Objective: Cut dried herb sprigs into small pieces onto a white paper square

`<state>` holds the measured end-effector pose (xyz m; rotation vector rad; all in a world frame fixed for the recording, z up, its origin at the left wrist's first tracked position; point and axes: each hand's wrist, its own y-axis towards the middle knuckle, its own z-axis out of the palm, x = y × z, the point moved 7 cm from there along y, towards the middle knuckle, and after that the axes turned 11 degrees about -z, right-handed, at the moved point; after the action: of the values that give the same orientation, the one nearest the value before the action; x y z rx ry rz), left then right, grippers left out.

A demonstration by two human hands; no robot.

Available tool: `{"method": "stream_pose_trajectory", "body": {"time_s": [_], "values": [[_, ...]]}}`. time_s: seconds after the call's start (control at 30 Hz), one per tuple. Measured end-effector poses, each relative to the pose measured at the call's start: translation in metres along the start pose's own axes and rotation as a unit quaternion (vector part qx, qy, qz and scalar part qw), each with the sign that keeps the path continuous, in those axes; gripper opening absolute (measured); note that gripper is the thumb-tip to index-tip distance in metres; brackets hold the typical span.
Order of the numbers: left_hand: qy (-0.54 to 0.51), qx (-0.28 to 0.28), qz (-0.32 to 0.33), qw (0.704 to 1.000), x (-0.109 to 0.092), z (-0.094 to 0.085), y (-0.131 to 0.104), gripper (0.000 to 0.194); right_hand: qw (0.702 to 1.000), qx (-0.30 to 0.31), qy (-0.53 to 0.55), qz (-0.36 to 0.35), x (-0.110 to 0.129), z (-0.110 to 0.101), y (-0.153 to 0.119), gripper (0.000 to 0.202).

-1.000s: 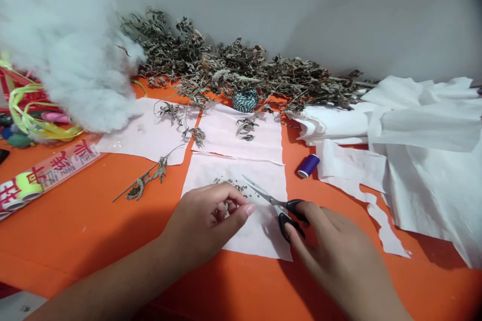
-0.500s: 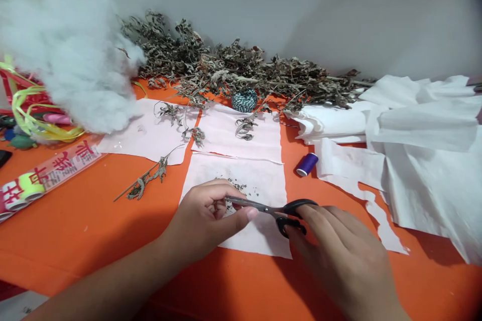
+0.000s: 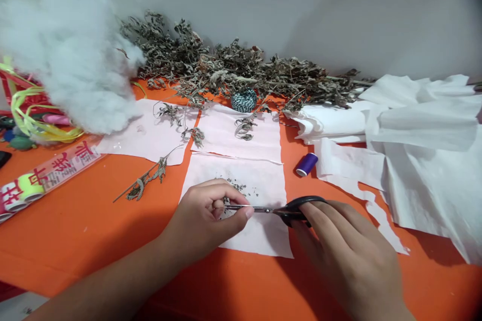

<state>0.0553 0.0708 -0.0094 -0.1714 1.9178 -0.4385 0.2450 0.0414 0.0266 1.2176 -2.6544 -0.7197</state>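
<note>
My right hand (image 3: pixel 350 246) grips the black handles of a pair of scissors (image 3: pixel 278 210), whose blades point left and are together. My left hand (image 3: pixel 205 215) is closed, thumb and fingers curled around the blade end; what it pinches, if anything, is hidden. Both hands are over a white cloth square (image 3: pixel 263 233), the nearest of the squares. Small dark crumbs of dried leaf (image 3: pixel 238 186) lie scattered on it, just beyond my left fingers. A loose dried sprig (image 3: pixel 145 180) rests on the orange surface to the left.
Dried leafy stalks (image 3: pixel 233 67) line the wall, with a ball of dark-and-white twine (image 3: pixel 244 100) in front. White stuffing (image 3: pixel 75 60) is heaped back left, above a packet of thread spools (image 3: pixel 48 175). A purple spool (image 3: pixel 307 164) and white cloth (image 3: pixel 429 175) lie right.
The scissor blades have come together and the handles have closed in my right hand. The scissors now lie more level. My left hand has barely shifted.
</note>
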Motion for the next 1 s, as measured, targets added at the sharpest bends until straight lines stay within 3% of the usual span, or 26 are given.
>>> {"method": "stream_pose_trajectory", "body": {"time_s": [0.47,0.63,0.8,1.0], "values": [[0.02,-0.026,0.017,0.999,-0.002,-0.011,0.001,0.016,0.996,-0.039,-0.073,0.036,-0.033,0.0,-0.006,0.024],[0.127,-0.022,0.099,0.987,-0.007,-0.006,0.0,0.012,0.989,-0.05,-0.1,0.101,-0.05,0.004,-0.014,0.015],[0.215,-0.061,0.155,0.962,-0.008,-0.005,-0.007,0.025,0.99,-0.034,-0.073,0.116,-0.053,0.011,-0.016,0.011],[0.227,-0.068,0.119,0.964,-0.009,-0.008,-0.004,0.018,0.991,-0.028,-0.063,0.118,-0.052,0.014,-0.015,0.01]]}}
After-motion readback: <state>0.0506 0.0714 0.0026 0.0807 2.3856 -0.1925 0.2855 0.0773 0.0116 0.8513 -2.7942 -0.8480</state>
